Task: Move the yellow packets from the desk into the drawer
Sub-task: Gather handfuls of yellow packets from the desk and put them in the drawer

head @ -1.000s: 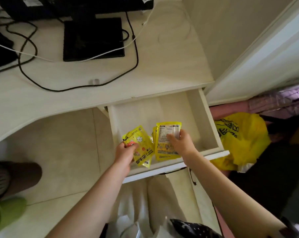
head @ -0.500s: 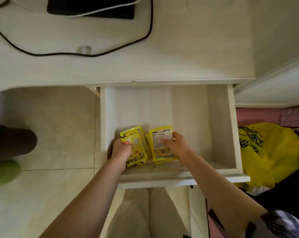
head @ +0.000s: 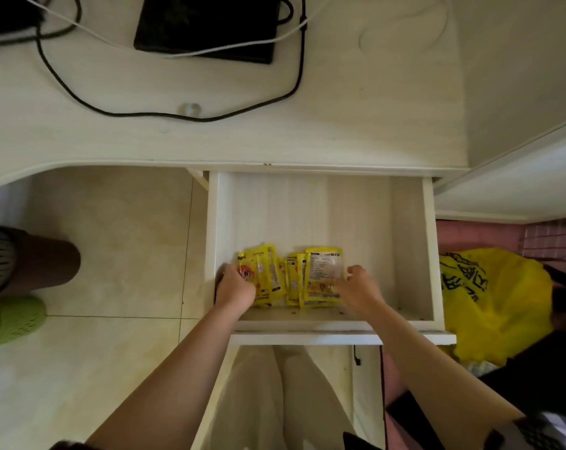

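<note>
- Pale wood desk (head: 356, 118) fills the top of my view; 1 black cable (head: 80, 99) loops across it, 1 black flat device (head: 207, 27) sits behind.
- 1 drawer (head: 428, 254) pulled open under the desk edge.
- 1 yellow plastic bag (head: 496, 306) on the floor, right of drawer.
- Yellow packets (head: 324, 271): 2 bunches on drawer floor near front; approx 5, overlap blocks an exact count.
- Left hand (head: 234, 289) curls onto left bunch; right hand (head: 359, 287) fingers bent, spread, resting on right bunch.
</note>
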### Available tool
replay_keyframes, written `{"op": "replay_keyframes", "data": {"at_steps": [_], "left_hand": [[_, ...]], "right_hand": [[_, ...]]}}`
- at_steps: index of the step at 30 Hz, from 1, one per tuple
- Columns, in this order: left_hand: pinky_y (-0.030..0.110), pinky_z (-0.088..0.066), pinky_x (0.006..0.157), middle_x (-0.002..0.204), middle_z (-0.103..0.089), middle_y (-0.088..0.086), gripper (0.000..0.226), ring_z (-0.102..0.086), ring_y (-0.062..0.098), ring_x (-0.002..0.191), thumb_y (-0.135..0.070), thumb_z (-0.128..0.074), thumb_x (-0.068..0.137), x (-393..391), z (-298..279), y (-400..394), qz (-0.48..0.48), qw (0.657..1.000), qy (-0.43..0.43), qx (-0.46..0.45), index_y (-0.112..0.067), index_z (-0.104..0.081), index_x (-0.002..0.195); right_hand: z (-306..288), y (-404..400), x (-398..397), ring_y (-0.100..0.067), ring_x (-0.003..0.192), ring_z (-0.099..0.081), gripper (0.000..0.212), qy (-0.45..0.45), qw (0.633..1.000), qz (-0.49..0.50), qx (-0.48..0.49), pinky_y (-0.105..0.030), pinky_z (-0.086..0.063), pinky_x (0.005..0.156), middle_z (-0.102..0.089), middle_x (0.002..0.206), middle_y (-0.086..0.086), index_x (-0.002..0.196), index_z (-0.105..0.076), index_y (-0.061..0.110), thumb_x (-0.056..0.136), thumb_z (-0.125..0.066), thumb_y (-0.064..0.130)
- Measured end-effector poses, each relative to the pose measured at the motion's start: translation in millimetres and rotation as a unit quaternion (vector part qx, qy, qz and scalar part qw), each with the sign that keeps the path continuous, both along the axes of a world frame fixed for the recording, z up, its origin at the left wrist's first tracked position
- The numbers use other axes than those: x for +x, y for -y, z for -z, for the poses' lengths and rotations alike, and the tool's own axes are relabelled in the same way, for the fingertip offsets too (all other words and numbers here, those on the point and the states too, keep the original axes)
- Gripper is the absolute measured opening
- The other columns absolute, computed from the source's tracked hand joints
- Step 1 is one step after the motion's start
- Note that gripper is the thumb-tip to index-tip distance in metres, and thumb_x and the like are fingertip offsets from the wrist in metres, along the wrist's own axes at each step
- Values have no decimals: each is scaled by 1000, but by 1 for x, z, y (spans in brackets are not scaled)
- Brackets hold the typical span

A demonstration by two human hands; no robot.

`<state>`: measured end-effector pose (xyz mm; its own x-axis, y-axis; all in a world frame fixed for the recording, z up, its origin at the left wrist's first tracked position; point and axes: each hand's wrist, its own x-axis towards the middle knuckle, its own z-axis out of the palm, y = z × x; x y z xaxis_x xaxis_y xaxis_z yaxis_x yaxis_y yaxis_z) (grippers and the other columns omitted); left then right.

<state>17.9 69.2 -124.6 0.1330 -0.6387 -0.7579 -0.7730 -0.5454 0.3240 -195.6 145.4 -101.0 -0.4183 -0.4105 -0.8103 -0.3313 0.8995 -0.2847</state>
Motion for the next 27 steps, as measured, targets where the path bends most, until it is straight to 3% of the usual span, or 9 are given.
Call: {"op": "replay_keyframes", "data": {"at_steps": [2,4,7,10,13,17,27], "left_hand": [[23,-40,51,109,-64,11,41,-57,17,77,-5,-53,86,-1,-15,-1,1,1000,-23,-8,-10,-51,126],[32,-53,71,119,-62,9,43,-61,20,94,-3,-56,85,-2,-33,-4,-5,998,-53,-32,-11,-53,126],[34,-51,89,117,-64,7,35,-62,22,105,-4,-61,84,1,-58,-12,14,995,-70,-75,-10,-58,118],[28,-49,87,112,-68,4,30,-64,21,102,-12,-63,87,11,-83,-22,19,989,-78,-124,-13,-59,117],[33,-52,85,110,-69,6,27,-65,24,98,-12,-57,91,23,-110,-36,34,983,-74,-165,-13,-58,118],[37,-52,82,104,-70,6,27,-65,24,96,-14,-52,93,49,-133,-54,37,976,-53,-206,-12,-58,119],[36,-53,77,99,-67,1,27,-62,18,94,-16,-46,93,148,-150,-88,-84,969,17,-233,-19,-57,117]], "right_hand": [[-15,-1,1,-26,99,-59,47,-1,1000,-19,-8,-34,-50,80,-58,125,-14,136,-41,6,94,-50,24],[-31,-1,5,-23,96,-59,47,-1,999,-41,-26,-34,-52,82,-58,127,-13,138,-41,8,94,-48,21],[-58,-4,15,-25,110,-58,44,6,995,-69,-66,-32,-49,87,-56,133,-11,137,-43,10,95,-49,21],[-84,-5,25,-27,113,-58,40,-8,988,-114,-103,-31,-47,88,-59,130,-10,134,-47,11,95,-47,21],[-103,-3,39,-29,102,-62,32,-27,976,-170,-130,-30,-46,83,-64,120,-11,124,-54,8,96,-47,20],[-116,7,66,-30,113,-57,34,-38,955,-244,-164,-29,-41,84,-64,119,-9,127,-54,10,95,-48,21],[-135,36,182,-27,116,-54,33,2,880,-433,-195,-36,-46,94,-56,128,-10,128,-51,10,96,-47,19]]}}
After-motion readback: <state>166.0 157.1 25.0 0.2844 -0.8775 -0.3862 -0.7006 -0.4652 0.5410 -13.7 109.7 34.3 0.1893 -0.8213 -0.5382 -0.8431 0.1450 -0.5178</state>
